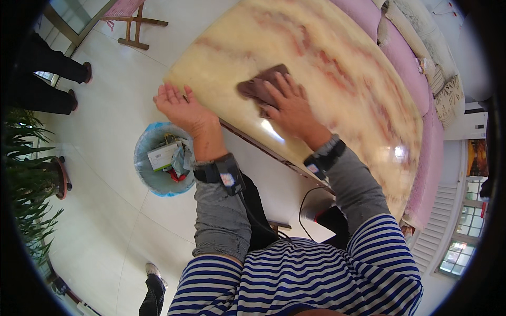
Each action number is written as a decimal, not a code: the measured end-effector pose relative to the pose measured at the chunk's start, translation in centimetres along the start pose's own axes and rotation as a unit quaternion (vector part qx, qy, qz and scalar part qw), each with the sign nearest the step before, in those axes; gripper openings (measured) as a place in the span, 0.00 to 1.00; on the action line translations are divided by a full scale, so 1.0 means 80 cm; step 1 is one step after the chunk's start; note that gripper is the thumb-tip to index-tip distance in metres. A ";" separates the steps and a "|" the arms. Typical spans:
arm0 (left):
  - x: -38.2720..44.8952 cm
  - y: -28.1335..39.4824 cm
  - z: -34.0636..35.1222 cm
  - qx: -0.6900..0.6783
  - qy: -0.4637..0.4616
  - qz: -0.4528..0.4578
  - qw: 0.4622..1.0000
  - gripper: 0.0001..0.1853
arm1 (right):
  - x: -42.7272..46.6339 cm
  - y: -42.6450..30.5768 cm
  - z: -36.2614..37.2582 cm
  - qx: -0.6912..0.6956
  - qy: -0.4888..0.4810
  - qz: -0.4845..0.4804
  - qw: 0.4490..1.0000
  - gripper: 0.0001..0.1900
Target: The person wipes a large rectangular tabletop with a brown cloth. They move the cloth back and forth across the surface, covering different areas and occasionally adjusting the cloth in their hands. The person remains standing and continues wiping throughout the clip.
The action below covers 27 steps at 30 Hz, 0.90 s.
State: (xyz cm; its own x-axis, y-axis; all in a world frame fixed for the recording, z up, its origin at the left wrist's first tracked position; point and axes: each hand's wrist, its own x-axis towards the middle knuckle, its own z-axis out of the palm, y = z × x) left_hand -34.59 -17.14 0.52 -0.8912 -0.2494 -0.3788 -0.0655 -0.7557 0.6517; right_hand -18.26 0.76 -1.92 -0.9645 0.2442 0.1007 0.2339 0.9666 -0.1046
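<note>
My right hand [291,108] lies spread over a folded brown cloth [263,87], pressing it on the glossy, marble-patterned tabletop [221,63]. Part of the cloth is hidden under the fingers, and the hand is slightly blurred. At the table's near left corner, my left hand [185,112] is turned palm up and cupped at the edge. Its fingers are a little curled, and a small dark speck or mark shows near the thumb; what it is, I cannot tell. Both wrists wear black straps with small devices over grey sleeves.
A lined waste bin [144,173] holding a box and wrappers stands on the floor below my left hand. A pink-covered sofa [407,59] runs along the far side. Also around are a folding stool [136,23], a potted plant [29,166] and other people's legs [55,85].
</note>
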 end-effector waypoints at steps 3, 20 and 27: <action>-0.014 -0.021 0.003 0.019 -0.029 -0.013 0.999 0.36 | -0.096 0.051 -0.022 -0.015 -0.013 0.044 0.999 0.36; -0.039 -0.148 0.022 0.213 -0.175 0.178 0.944 0.17 | -0.385 0.205 -0.055 -0.025 0.004 0.232 0.972 0.38; -0.046 -0.132 0.026 0.236 -0.159 0.145 0.948 0.21 | -0.148 0.168 -0.016 -0.002 0.023 0.185 0.983 0.40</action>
State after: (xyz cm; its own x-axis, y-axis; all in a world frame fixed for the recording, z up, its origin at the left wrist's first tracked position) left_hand -31.58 -7.03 -3.60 -0.9877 -0.1534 0.0292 0.0760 -0.3087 0.9481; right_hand -3.53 10.98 -3.25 -0.8071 0.5816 0.1018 0.5675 0.8117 -0.1381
